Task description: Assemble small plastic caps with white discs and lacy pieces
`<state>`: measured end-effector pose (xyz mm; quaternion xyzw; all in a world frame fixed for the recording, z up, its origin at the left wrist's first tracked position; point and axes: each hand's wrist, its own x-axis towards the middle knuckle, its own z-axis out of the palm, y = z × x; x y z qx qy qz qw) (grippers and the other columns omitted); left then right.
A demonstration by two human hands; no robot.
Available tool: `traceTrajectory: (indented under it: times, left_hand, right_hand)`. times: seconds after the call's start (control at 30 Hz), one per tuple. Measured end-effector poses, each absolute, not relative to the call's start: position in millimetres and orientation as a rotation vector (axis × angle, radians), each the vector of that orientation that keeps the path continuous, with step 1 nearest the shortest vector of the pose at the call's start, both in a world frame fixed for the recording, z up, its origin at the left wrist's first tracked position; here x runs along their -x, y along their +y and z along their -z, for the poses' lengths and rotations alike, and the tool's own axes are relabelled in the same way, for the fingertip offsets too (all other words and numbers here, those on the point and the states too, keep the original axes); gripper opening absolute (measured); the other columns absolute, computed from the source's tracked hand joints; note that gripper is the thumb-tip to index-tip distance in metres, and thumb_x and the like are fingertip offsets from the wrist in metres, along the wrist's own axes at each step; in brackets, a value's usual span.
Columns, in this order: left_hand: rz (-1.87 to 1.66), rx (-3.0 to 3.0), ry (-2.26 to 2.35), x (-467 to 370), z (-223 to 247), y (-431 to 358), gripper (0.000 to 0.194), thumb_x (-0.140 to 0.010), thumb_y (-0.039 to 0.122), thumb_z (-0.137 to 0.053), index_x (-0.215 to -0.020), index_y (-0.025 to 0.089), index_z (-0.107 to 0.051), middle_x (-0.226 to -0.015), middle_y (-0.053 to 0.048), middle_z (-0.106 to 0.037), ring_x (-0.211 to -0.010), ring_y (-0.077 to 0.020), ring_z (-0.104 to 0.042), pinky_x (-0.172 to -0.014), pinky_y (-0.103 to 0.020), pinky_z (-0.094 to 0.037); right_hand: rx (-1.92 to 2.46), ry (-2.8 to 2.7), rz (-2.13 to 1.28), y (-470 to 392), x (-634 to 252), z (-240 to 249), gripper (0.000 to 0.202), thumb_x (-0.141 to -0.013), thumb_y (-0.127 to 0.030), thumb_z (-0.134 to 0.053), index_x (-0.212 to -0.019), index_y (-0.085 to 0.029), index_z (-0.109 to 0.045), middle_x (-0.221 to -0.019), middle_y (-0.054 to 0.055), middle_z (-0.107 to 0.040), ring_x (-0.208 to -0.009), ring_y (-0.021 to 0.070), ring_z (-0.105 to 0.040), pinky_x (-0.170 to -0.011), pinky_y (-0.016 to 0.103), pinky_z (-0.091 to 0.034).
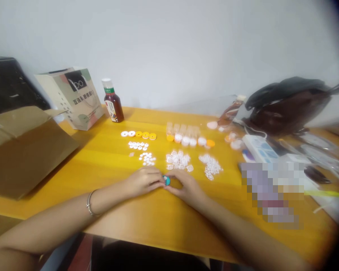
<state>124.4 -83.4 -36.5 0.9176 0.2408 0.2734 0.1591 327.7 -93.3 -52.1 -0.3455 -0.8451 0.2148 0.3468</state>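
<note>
Near the middle of the table, my left hand (146,181) and my right hand (185,187) meet at a small round teal cap (167,181). Fingertips of both hands pinch it from either side, partly hiding it. Just beyond lie small white discs (147,159), with white pronged pieces (138,145) behind them. A pile of thin white openwork pieces (178,160) lies past my fingers, and another pile of such pieces (210,166) is to its right. Further back run a row of white and yellow ring-shaped caps (139,134) and a row of clear pieces (183,130) with white and orange caps (185,140).
An open cardboard box (31,150) and a paper bag (79,99) stand left on the yellow table (147,226). A dark red bottle (113,103) is beside the bag. On the right are a tilted bottle (231,112), a black bag (288,105) and a white power strip (260,148).
</note>
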Motion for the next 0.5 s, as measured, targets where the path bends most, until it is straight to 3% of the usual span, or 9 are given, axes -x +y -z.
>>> traceTrajectory:
  times: [0.27, 0.5]
  left_hand:
    - [-0.764, -2.843, 0.608, -119.3, 43.1, -82.0, 0.020, -0.088, 0.022, -0.045, -0.097, 0.015, -0.061, -0.087, -0.007, -0.065, -0.080, -0.0136, -0.058, -0.073, -0.026, -0.046]
    - [-0.703, -2.927, 0.658, -119.1, 42.7, -82.2, 0.021, -0.089, 0.023, -0.042, -0.093, 0.014, -0.062, -0.085, -0.006, -0.063, -0.081, -0.0145, -0.056, -0.073, -0.028, -0.045]
  right_hand:
    - [0.940, -2.192, -0.581, -94.3, -327.4, 51.0, 0.021, -0.074, -0.023, -0.062, -0.093, -0.021, -0.055, -0.086, 0.005, -0.064, -0.080, 0.0181, -0.060, -0.073, 0.032, -0.049]
    - [0.945, -2.185, -0.586, -94.5, -328.1, 53.4, 0.024, -0.073, -0.022, -0.063, -0.095, -0.021, -0.054, -0.087, 0.005, -0.063, -0.081, 0.0179, -0.060, -0.074, 0.032, -0.049]
